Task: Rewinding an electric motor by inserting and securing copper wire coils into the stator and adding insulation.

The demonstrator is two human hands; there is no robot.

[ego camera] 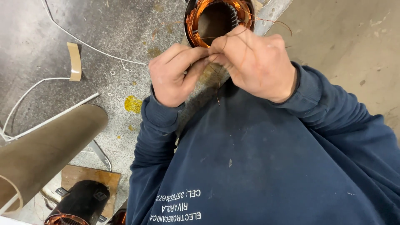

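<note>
Left hand (173, 75): upper middle of the frame, fingers pinched on thin copper wires (217, 81).
Right hand (254, 60): just beside it, fingertips touching the left's, clenched on the same wires.
Copper wires: strands hang below the hands and run up to the coil.
Coil (216, 18): round copper winding at top centre, behind the hands.
Surface (104, 37): grey, speckled, stained yellow.
Cardboard tube (46, 146): lower left.
Dark motor (81, 204): bottom left.
</note>
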